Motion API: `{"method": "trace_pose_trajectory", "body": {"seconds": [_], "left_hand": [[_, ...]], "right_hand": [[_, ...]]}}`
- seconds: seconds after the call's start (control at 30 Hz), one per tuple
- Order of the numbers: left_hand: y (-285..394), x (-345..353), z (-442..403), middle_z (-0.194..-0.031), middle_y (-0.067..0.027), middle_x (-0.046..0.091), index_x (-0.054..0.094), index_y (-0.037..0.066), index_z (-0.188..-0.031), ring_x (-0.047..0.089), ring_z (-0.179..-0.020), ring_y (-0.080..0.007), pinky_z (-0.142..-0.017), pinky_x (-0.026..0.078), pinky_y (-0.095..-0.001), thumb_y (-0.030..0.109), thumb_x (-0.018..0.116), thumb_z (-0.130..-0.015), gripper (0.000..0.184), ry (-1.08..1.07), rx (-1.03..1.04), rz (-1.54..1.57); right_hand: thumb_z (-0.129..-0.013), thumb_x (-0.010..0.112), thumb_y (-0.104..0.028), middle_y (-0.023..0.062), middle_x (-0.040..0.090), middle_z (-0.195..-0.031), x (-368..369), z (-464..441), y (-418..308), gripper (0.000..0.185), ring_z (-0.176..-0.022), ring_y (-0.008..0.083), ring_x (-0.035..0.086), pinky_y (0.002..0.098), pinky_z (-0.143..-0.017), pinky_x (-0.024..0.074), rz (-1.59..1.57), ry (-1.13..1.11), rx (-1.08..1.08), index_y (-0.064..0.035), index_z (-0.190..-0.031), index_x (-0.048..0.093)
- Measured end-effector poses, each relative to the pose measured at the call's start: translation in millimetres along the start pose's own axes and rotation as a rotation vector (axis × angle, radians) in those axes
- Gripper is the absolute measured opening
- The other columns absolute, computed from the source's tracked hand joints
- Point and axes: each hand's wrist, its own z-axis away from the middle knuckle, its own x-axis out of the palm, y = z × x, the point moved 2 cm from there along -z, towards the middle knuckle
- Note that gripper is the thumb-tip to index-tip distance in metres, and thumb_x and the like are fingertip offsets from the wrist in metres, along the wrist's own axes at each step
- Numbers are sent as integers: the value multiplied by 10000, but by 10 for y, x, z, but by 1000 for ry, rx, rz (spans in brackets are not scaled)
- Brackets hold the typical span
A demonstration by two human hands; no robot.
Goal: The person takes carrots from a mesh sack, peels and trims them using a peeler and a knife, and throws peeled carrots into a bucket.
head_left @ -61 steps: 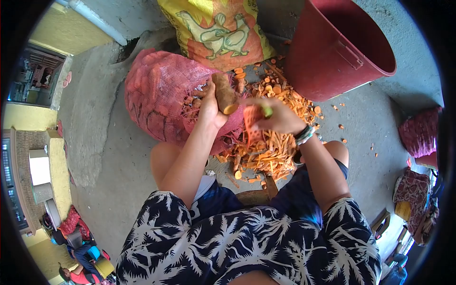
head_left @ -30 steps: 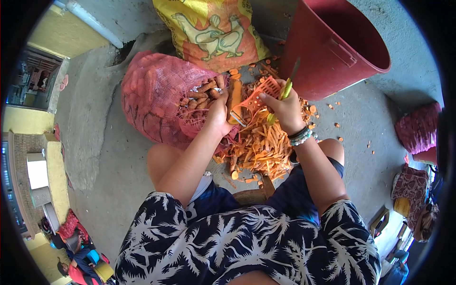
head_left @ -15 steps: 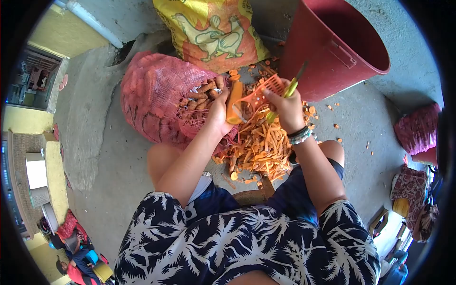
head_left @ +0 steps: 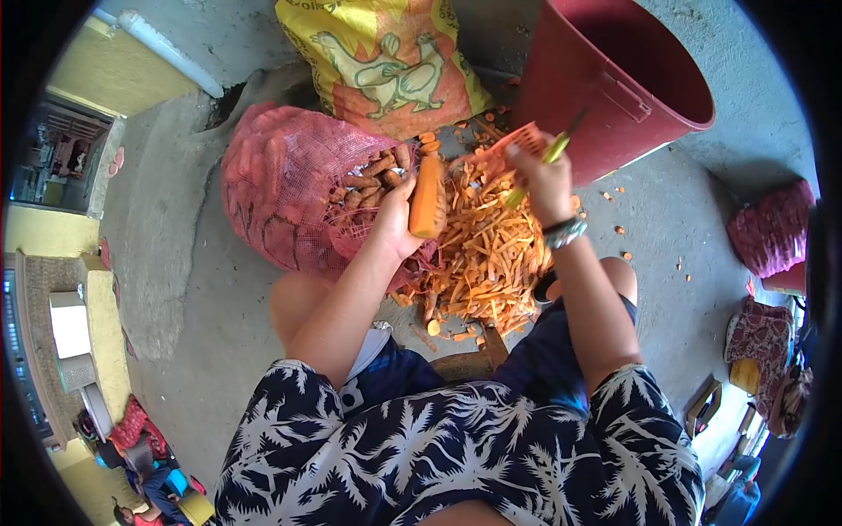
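A thick carrot (head_left: 427,202), bright orange where its skin is off, is held upright in my left hand (head_left: 395,219) above the floor. My right hand (head_left: 545,182) is closed on an orange peeler (head_left: 509,151) and a green-handled knife (head_left: 554,149), a little to the right of the carrot and apart from it. Motion blurs the peeler. Below both hands lies a heap of orange peelings (head_left: 491,254). Beside my left hand a red mesh sack (head_left: 281,188) gapes, showing several brown unpeeled carrots (head_left: 373,180).
A yellow and orange sack (head_left: 386,61) stands at the back, with a tall red bin (head_left: 588,96) to its right. Carrot slices are scattered on the concrete floor (head_left: 219,324). A purple sack (head_left: 772,237) sits far right. Another person (head_left: 145,517) is at the lower left.
The carrot's brown skin has given way to orange on its visible side. My right hand has drawn the peeler off the carrot, up and to the right. My left hand has shifted slightly.
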Motion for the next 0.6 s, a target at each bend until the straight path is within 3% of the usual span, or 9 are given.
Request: {"method": "trace_pose_trajectory", "body": {"seconds": [0.1, 0.2, 0.27, 0.33, 0.37, 0.4, 0.47, 0.5, 0.6], "left_hand": [[-91, 22, -98, -973, -85, 569, 481, 63, -1140, 568, -871, -171, -756, 480, -328, 315, 345, -933, 353, 84, 36, 80], [-101, 226, 49, -1003, -90, 574, 479, 46, -1137, 578, -860, -191, -746, 477, -356, 339, 327, -941, 383, 125, 21, -36], [-100, 157, 90, -1005, -89, 581, 483, 33, -1128, 583, -872, -186, -742, 480, -347, 327, 330, -942, 380, 82, -23, -170], [-123, 150, 150, -919, -61, 590, 500, 62, -1108, 594, -770, -159, -695, 498, -312, 365, 385, -921, 374, -97, -145, -200], [-111, 238, 238, -927, -65, 583, 491, 70, -1119, 590, -806, -164, -698, 500, -301, 380, 385, -919, 384, 24, -114, -226], [-103, 200, 211, -927, -65, 583, 491, 70, -1119, 590, -806, -164, -698, 500, -301, 380, 385, -919, 384, 23, -119, -235], [-71, 109, 133, -975, -72, 583, 477, 83, -1141, 585, -857, -180, -717, 501, -321, 370, 363, -926, 376, -107, -122, -17], [-34, 98, 137, -1023, -85, 572, 463, 86, -1162, 576, -890, -192, -747, 494, -344, 353, 334, -935, 373, -17, -80, -32], [-123, -196, -103, -1000, -105, 585, 469, 75, -1153, 581, -885, -202, -773, 473, -352, 355, 298, -944, 389, -79, -26, 112]], "right_hand": [[-708, 699, -25, 66, 604, -887, 280, 388, 61, 408, -776, 118, 588, 233, -674, 494, -28, -170, 41, 42, -1064, 512], [-710, 700, -32, 67, 604, -885, 267, 349, -6, 403, -764, 115, 586, 230, -653, 495, 1, -196, 39, 48, -1058, 515], [-713, 699, -37, 56, 623, -806, 146, 126, -42, 360, -667, 94, 582, 219, -571, 477, 125, -90, 64, 13, -1033, 540], [-725, 688, -36, 47, 631, -772, -140, -249, -37, 280, -586, 85, 565, 202, -500, 448, 56, 105, -147, -5, -972, 560], [-736, 667, -17, 43, 630, -761, -327, -458, 89, 236, -597, 83, 571, 199, -482, 443, -49, 160, -212, -7, -948, 562], [-745, 656, -18, 45, 633, -769, -496, -483, 92, 230, -613, 86, 582, 205, -493, 463, -9, 215, -84, -7, -956, 564], [-746, 660, -31, 44, 628, -752, -308, -269, -98, 240, -584, 83, 570, 198, -481, 459, -15, 207, -121, -6, -964, 563], [-745, 661, -30, 44, 627, -763, -180, -136, -95, 253, -598, 84, 571, 200, -495, 463, 1, 122, -110, -3, -975, 560], [-736, 666, -19, 52, 622, -823, 219, 388, -128, 287, -667, 92, 582, 213, -558, 477, 17, -39, -16, 7, -998, 553]]}}
